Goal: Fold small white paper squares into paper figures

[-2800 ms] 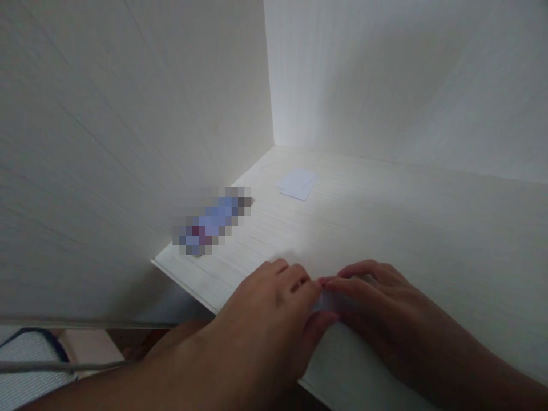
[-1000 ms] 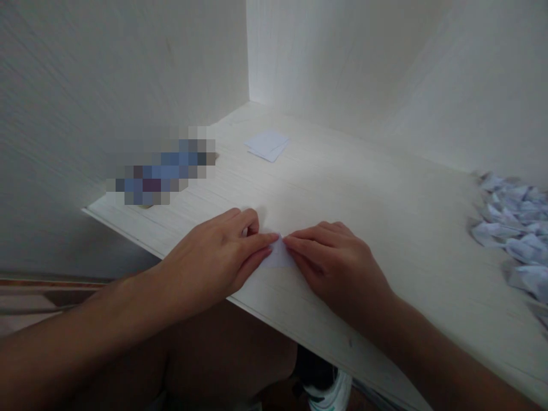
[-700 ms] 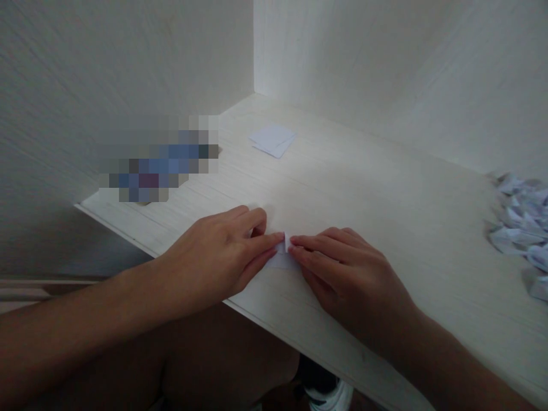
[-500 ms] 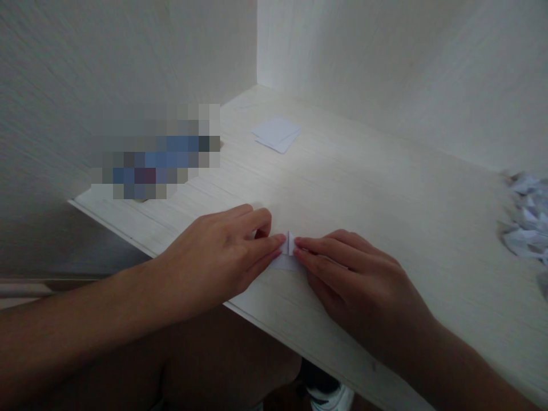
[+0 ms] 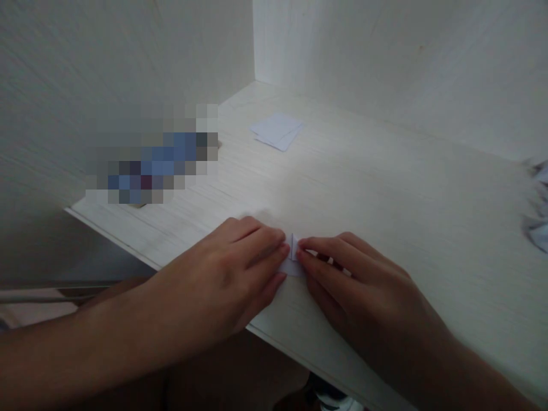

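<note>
A small folded piece of white paper point(image 5: 294, 266) lies on the pale tabletop between my hands, near the front edge. Its upper part has two flaps that meet at a middle line. From the left, my left hand point(image 5: 244, 268) presses its fingertips together on the left flap. My right hand point(image 5: 363, 279) pinches the right flap between fingertips and thumb. Much of the paper is hidden under the fingers of both hands.
Farther back lie a few loose white paper sheets point(image 5: 277, 131), partly overlapping. A blurred-out blue item point(image 5: 166, 162) rests at the left by the wall. Several folded paper pieces point(image 5: 540, 231) sit at the right edge. Walls bound the table point(image 5: 406, 194) behind and at left.
My left hand has shifted slightly, its fingers drawn closer together and its thumb lower on the paper. My right hand keeps its pinch. The view has turned a little, so the right-hand paper pieces show less.
</note>
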`<state>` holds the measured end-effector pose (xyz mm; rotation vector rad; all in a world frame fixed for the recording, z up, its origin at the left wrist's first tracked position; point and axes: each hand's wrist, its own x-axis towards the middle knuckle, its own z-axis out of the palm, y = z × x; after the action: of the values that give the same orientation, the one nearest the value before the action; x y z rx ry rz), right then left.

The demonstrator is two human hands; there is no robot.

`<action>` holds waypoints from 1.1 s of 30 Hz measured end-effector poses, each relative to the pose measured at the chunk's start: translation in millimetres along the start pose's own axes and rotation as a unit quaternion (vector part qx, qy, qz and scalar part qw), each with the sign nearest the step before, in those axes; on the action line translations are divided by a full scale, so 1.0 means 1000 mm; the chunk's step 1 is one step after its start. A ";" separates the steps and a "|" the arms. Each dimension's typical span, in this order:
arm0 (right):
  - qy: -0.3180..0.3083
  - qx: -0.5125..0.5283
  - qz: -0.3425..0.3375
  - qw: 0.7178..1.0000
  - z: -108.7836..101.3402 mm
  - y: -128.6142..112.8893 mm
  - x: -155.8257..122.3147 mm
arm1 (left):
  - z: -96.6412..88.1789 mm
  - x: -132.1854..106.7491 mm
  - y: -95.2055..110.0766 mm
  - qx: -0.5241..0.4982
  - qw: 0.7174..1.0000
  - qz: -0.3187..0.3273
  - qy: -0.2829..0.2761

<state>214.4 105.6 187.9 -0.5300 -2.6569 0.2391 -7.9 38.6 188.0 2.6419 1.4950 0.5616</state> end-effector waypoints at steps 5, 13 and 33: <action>-0.016 0.005 0.020 1.000 0.002 -0.002 0.001 | -0.002 -0.010 0.010 0.051 0.998 0.034 0.013; -0.020 0.023 0.036 0.999 0.004 -0.001 0.004 | -0.001 -0.015 0.012 0.063 0.997 0.034 0.010; -0.045 -0.048 -0.031 0.997 -0.001 -0.002 0.000 | 0.002 -0.012 0.021 0.074 0.997 -0.003 0.006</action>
<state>214.1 103.8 189.3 -0.4757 -2.7779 0.1211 4.1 18.1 187.8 2.7458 1.6059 0.4856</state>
